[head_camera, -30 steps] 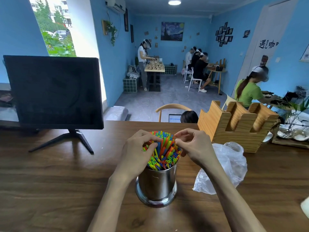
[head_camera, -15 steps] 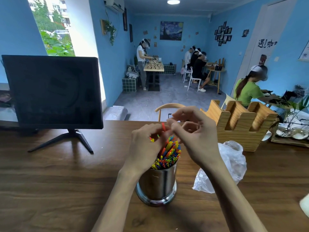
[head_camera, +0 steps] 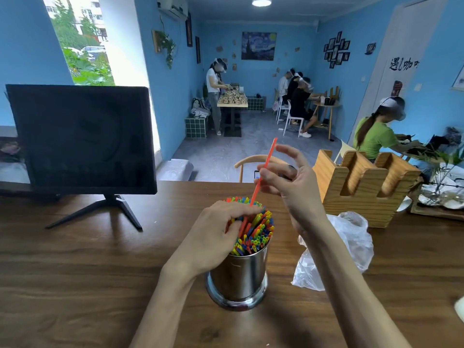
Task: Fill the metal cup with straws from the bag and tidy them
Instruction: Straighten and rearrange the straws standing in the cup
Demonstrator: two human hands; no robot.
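Note:
A shiny metal cup (head_camera: 238,277) stands on the wooden table (head_camera: 75,272), packed with colourful straws (head_camera: 258,232). My left hand (head_camera: 221,229) lies over the left side of the bundle, its fingers curled round the straw tops. Above the cup, my right hand (head_camera: 288,182) pinches a single red straw (head_camera: 267,162) between thumb and fingers; the straw tilts up to the right, its lower end still among the others. The crumpled clear plastic bag (head_camera: 351,244) lies right of the cup, behind my right forearm.
A dark monitor (head_camera: 80,139) on a stand occupies the table's far left. A wooden holder (head_camera: 361,187) with slots sits at the far right, beside plates and a plant. A chair back (head_camera: 251,162) shows beyond the table edge. Several people work in the room behind.
My right hand has risen from the straw tops, drawing one red straw up out of the bundle. My left hand has settled lower on the straws.

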